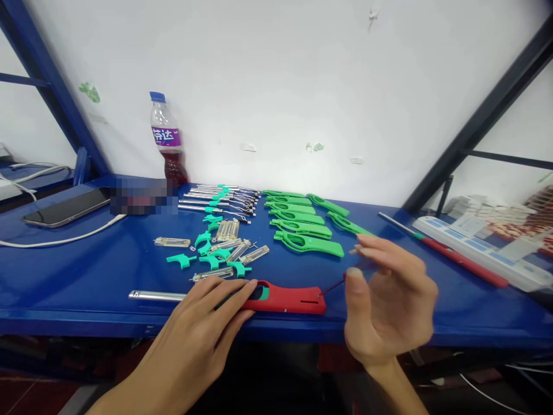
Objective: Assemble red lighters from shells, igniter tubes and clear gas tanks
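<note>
My left hand [211, 317] lies closed over a red long-nosed lighter [298, 298] near the desk's front edge. The lighter's metal barrel [155, 295] points left, and a teal trigger shows beside my fingertips. At its right end, a thin dark red rod [332, 287] slants up from the handle to my right thumb. My right hand [389, 305] is curled around the rod's far end, which the thumb partly hides. Beyond my hands lie loose teal triggers [181, 260], clear fuel tanks [254, 255] and several green lighter shells [309, 244].
Metal barrels with wires [216, 202] lie in a row at the back. A drink bottle [166, 138] stands by the wall, with a phone [69, 207] and white cable [64, 242] at left. Another red lighter [462, 259] rests by a white power strip [479, 251].
</note>
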Tool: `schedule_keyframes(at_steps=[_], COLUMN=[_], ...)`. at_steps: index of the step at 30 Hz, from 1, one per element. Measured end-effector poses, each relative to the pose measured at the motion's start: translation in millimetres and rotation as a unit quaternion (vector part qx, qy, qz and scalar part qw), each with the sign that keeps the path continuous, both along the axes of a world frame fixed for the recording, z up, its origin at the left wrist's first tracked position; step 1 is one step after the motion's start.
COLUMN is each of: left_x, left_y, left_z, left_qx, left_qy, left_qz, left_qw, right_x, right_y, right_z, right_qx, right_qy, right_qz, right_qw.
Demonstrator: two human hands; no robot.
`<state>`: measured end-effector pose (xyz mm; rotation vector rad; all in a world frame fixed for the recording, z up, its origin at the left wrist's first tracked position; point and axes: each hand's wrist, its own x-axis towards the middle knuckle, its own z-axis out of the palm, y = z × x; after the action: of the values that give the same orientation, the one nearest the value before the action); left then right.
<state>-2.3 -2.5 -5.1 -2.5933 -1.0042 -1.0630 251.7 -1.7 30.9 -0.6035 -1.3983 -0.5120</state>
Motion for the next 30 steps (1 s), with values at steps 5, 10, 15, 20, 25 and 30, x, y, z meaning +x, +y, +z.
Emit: schedule_keyframes(at_steps=[5, 10, 15, 20, 25, 30], left_x=[0.5, -0.3, -0.1, 0.2, 0.5, 0.6], left_y=[0.3, 0.7, 0.7, 0.1, 0.8, 0.5], left_z=[1.9, 0.8, -0.7, -0.8, 0.6, 2.0], left_qx=[0.008, 0.003, 0.000, 0.003, 0.014, 0.014], left_qy=[0.009, 0.011, 0.013, 0.011, 0.013, 0.011], left_qz=[-0.003, -0.005, -0.003, -0.004, -0.001, -0.004], left_qw=[1.000, 1.000, 1.000, 1.000, 1.000, 1.000], right_x=[1.7, 0.4, 2.2, -0.1, 1.3, 1.1], right_y=[-1.9, -2.8, -3.4, -0.4, -0.7, -1.8], right_z=[-0.4, -5.2, 1.6, -0.8, -0.2, -0.3], right_qx=[0.012, -0.034, 0.021, 0.008, 0.043, 0.041], right_qy=[0.005, 0.027, 0.015, 0.020, -0.005, -0.009], right_qz=[-0.032, -0.005, -0.042, -0.014, -0.021, -0.040], right_qw=[0.999, 0.999, 0.999, 1.000, 0.999, 0.998])
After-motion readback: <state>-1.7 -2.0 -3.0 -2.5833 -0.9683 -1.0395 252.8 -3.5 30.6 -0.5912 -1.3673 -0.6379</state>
